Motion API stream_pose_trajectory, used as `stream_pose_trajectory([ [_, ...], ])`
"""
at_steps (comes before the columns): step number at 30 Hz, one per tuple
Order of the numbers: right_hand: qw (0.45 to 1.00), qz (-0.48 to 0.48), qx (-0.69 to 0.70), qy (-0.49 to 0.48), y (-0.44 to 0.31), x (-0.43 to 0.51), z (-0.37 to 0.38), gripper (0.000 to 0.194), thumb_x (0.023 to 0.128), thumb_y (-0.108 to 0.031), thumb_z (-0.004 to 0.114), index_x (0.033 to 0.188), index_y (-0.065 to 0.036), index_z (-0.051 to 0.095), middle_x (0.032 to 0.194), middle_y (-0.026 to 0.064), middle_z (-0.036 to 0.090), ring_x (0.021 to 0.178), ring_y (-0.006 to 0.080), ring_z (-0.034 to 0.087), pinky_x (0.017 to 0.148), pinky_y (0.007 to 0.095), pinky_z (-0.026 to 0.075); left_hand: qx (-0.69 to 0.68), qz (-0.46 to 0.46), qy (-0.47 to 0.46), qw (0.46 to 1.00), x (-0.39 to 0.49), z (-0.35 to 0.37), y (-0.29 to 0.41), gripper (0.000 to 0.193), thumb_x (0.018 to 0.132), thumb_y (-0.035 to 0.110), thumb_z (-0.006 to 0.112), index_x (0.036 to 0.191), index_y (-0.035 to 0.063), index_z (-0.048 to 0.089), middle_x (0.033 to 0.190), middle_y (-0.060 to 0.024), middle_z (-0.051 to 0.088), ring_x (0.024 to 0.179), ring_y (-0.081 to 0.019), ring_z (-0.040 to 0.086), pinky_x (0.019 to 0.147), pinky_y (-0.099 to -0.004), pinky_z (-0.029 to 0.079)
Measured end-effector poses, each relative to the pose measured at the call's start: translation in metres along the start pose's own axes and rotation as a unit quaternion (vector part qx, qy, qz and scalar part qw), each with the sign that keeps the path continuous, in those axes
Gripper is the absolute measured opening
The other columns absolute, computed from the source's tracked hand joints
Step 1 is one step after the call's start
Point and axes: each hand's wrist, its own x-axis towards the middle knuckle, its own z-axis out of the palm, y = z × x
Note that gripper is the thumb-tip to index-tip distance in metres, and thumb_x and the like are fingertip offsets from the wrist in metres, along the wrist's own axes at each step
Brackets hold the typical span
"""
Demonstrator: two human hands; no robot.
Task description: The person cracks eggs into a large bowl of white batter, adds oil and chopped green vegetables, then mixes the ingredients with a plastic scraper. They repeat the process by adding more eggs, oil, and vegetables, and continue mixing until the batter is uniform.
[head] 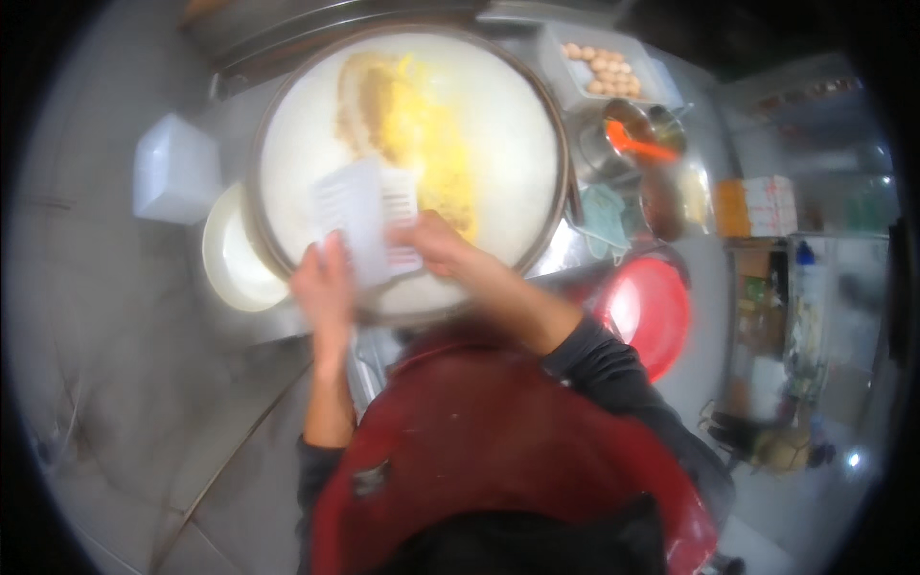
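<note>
Both of my hands are over a large round pan [503, 165] with a pale surface and a dark rim. My left hand [321, 280] grips the left lower side of a white slotted plastic piece [366, 223]. On its right lower edge, my right hand [435, 241] also holds it. Blur hides whether it is one piece or two held together. Behind it, a yellow egg-like layer [428, 136] lies on the pan, with a browned patch [363, 108] along its left side.
Left of the pan are a pale bowl [237, 251] and a white block-shaped container [176, 169]. Right of it stand an egg tub [604, 68], metal pots with an orange utensil [640, 144], a greenish cloth [604, 219] and a red basin [650, 316]. Shelves [805, 237] line the far right.
</note>
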Motion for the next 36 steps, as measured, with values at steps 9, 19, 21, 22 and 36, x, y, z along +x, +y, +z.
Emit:
stream_pose_trajectory([
  [9, 0.645, -0.169, -0.568, 0.483, -0.047, -0.064, -0.187, 0.032, 0.075, -0.007, 0.054, 0.100, 0.011, 0.048, 0.084, 0.0330, 0.061, 0.081, 0.0487, 0.060, 0.073, 0.0509, 0.049, -0.198, -0.182, -0.013, 0.963, -0.022, -0.053, -0.094, 0.030, 0.093, 0.024, 0.060, 0.106, -0.0035, 0.064, 0.090, -0.0101, 0.067, 0.080, -0.0151, 0.061, 0.071, -0.0298, 0.050],
  [19, 0.627, -0.151, -0.600, 0.473, -0.095, 0.028, -0.257, 0.034, 0.075, -0.007, 0.051, 0.102, 0.013, 0.050, 0.087, 0.0340, 0.062, 0.084, 0.0498, 0.060, 0.074, 0.0534, 0.049, 0.028, -0.218, -0.049, 0.974, -0.029, -0.028, -0.089, 0.026, 0.092, 0.016, 0.059, 0.101, -0.0076, 0.064, 0.089, -0.0104, 0.068, 0.082, -0.0138, 0.060, 0.075, -0.0312, 0.048],
  [21, 0.573, -0.163, -0.703, 0.388, -0.153, 0.105, -0.272, 0.026, 0.075, -0.009, 0.053, 0.094, 0.009, 0.057, 0.085, 0.0286, 0.063, 0.084, 0.0463, 0.061, 0.073, 0.0495, 0.051, 0.009, -0.271, -0.038, 0.962, -0.027, -0.027, -0.080, 0.025, 0.092, 0.016, 0.058, 0.100, -0.0071, 0.064, 0.089, -0.0089, 0.068, 0.082, -0.0131, 0.059, 0.074, -0.0304, 0.048],
  [22, 0.530, -0.222, -0.744, 0.341, -0.178, 0.145, -0.272, 0.020, 0.075, -0.007, 0.054, 0.088, 0.006, 0.061, 0.087, 0.0271, 0.062, 0.086, 0.0441, 0.061, 0.075, 0.0474, 0.051, 0.011, -0.241, -0.042, 0.970, -0.027, -0.026, -0.076, 0.024, 0.092, 0.015, 0.058, 0.100, -0.0068, 0.064, 0.089, -0.0082, 0.067, 0.081, -0.0130, 0.059, 0.074, -0.0301, 0.048],
  [36, 0.533, -0.335, -0.753, 0.193, -0.248, 0.237, -0.172, 0.020, 0.084, -0.018, 0.060, 0.093, 0.000, 0.057, 0.081, 0.0238, 0.065, 0.077, 0.0435, 0.062, 0.068, 0.0503, 0.049, 0.050, -0.247, -0.033, 0.967, -0.032, -0.030, -0.087, 0.029, 0.092, 0.024, 0.062, 0.094, -0.0048, 0.065, 0.085, -0.0081, 0.066, 0.077, -0.0127, 0.057, 0.068, -0.0311, 0.047],
])
